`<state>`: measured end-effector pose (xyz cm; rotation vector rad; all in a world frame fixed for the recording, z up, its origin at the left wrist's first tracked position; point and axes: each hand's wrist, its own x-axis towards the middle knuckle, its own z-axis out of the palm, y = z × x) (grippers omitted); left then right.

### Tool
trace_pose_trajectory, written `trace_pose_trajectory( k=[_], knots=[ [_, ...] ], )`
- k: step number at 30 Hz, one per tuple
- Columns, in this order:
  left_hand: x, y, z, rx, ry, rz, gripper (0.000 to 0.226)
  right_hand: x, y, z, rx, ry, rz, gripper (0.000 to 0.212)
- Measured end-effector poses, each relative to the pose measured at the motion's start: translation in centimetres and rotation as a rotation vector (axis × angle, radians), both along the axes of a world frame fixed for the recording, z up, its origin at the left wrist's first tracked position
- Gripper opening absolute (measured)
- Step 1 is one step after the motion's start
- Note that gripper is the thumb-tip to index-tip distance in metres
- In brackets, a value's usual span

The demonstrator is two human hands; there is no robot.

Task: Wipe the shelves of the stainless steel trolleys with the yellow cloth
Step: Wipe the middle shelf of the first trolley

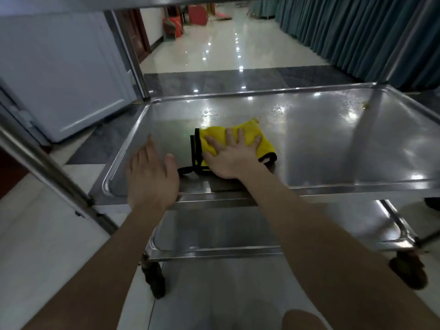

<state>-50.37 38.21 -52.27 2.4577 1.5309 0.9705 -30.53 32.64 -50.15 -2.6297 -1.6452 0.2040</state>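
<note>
A yellow cloth with black edging lies on the middle shelf of a stainless steel trolley, left of the shelf's centre. My right hand presses flat on the cloth with fingers spread. My left hand hovers or rests at the shelf's near left corner, fingers straight, holding nothing. A lower shelf shows beneath, and the underside of the top shelf runs across the top of the view.
Trolley posts stand at the left and near left; black castors sit on the pale tiled floor. A white cabinet is at left, teal curtains at right, red chairs far down the hall.
</note>
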Motion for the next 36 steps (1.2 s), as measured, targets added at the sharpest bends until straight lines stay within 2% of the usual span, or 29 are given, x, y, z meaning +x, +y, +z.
trace_pose_trajectory(
  k=[5,7,9,11,14,16,17,19,20,25,31,36],
  knots=[
    [-0.1,0.1,0.6,0.015,-0.208,-0.055,0.069,-2.6,-6.2,-1.8,0.155,0.02,0.107,0.072],
    [-0.6,-0.7,1.1,0.01,-0.326,-0.126,0.057,-2.7,-7.4,-1.7,0.142,0.057,0.133,0.079],
    [-2.1,-1.8,1.0,0.153,-0.402,-0.186,0.04,-2.6,-7.6,-1.3,0.13,0.07,0.133,0.082],
    [-4.9,-2.8,0.6,0.363,-0.46,-0.134,0.026,-2.6,-7.4,-1.2,0.129,0.058,0.129,0.085],
    [-9.8,-2.2,0.3,0.511,-0.638,0.117,0.04,-2.5,-7.3,-1.6,0.129,0.031,0.119,0.087],
    [-11.9,-0.3,1.6,0.45,-0.746,0.22,0.061,-2.6,-6.9,-1.4,0.103,0.037,0.095,0.088],
    [-12.5,0.7,2.5,0.325,-0.803,0.23,0.068,-2.9,-6.6,-1.2,0.084,0.04,0.087,0.088],
    [-12.7,2.1,4.1,0.009,-0.867,0.187,0.053,-4.7,-5.3,-0.8,0.05,0.056,0.105,0.086],
    [-12.6,2.8,4.0,-0.072,-0.862,0.166,0.042,-6.1,-4.3,-0.8,0.046,0.07,0.133,0.084],
    [-13.0,3.8,2.8,-0.004,-0.822,0.098,0.024,-11.6,4.9,-1.1,0.025,0.056,0.254,0.076],
    [-13.3,3.8,2.2,-0.005,-0.812,0.021,0.021,-11.9,17.4,0.7,-0.07,0.061,0.116,0.08],
    [-12.9,3.9,3.0,-0.017,-0.794,0.034,0.021,-13.3,16.4,0.4,-0.04,0.029,0.144,0.082]
  ],
)
